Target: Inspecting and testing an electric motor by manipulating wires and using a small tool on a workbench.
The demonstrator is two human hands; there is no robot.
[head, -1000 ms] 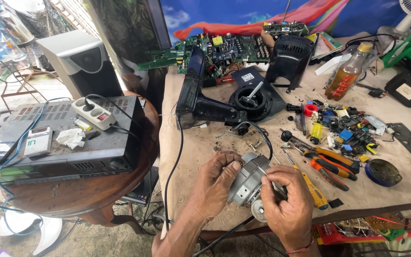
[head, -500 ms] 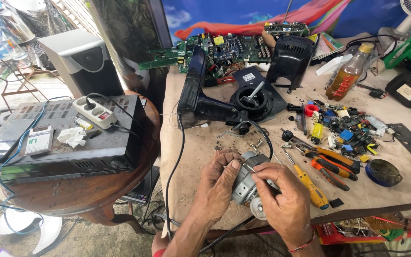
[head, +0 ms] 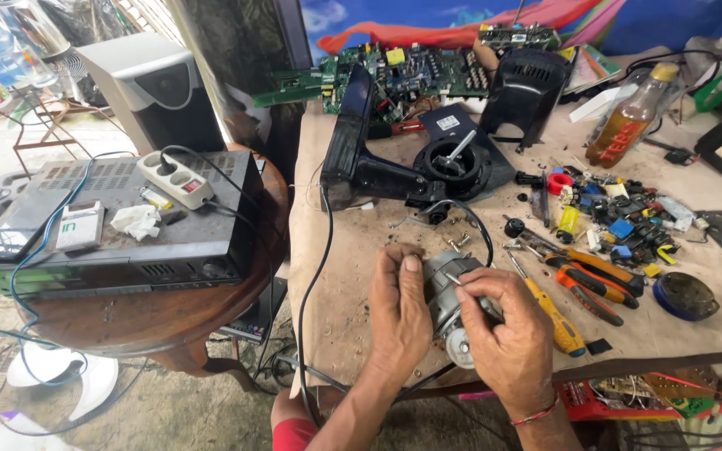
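Observation:
A small grey electric motor [head: 447, 288] with a white pulley at its near end lies between both hands at the front edge of the workbench [head: 353, 276]. My left hand [head: 399, 313] wraps around its left side, thumb on top. My right hand [head: 503, 330] grips its right side and pinches a thin metal pin or wire against the housing. A black cable [head: 315, 276] runs from the motor area over the bench edge.
A black appliance base [head: 403, 167] and green circuit boards [head: 411, 75] lie behind. Pliers and a yellow screwdriver [head: 549, 305], small parts, a brown bottle [head: 633, 117] sit right. A round wooden table [head: 144, 309] at left carries a black device and power strip [head: 175, 177].
Both hands and the motor stay in about the same spot at the bench edge. My right fingers have shifted on the motor's top.

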